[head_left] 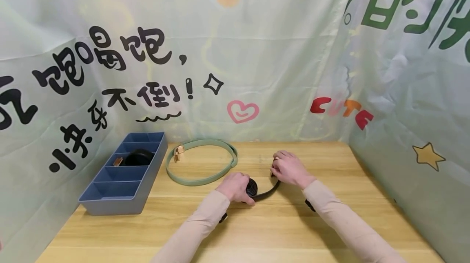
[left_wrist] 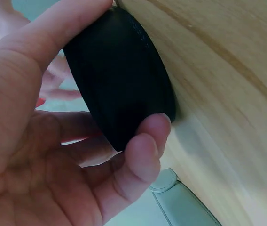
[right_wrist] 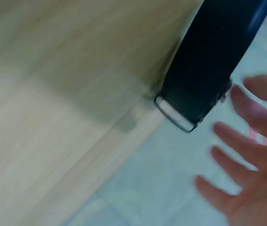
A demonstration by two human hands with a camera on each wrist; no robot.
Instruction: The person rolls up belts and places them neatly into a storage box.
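Observation:
A black belt (head_left: 268, 194) is partly rolled into a coil (head_left: 251, 187), its loose end stretching right across the table. My left hand (head_left: 236, 187) grips the coil from its left side; in the left wrist view, thumb and fingertips (left_wrist: 145, 153) curl round the black strap (left_wrist: 119, 80). At the loose end, my right hand (head_left: 290, 168) is beside the metal buckle (right_wrist: 175, 115). Seen from the right wrist, its fingers (right_wrist: 237, 146) are spread and loosely bent next to the strap, not wrapped round it. Whether a fingertip touches the buckle is hard to tell.
Behind my left hand, a green belt (head_left: 198, 182) with a gold buckle (head_left: 178, 151) lies in a wide loop. On the left stands a blue-grey divided tray (head_left: 110, 208); one compartment holds a rolled black belt (head_left: 139, 157). Printed cloth (head_left: 279, 71) walls off the table's back and sides.

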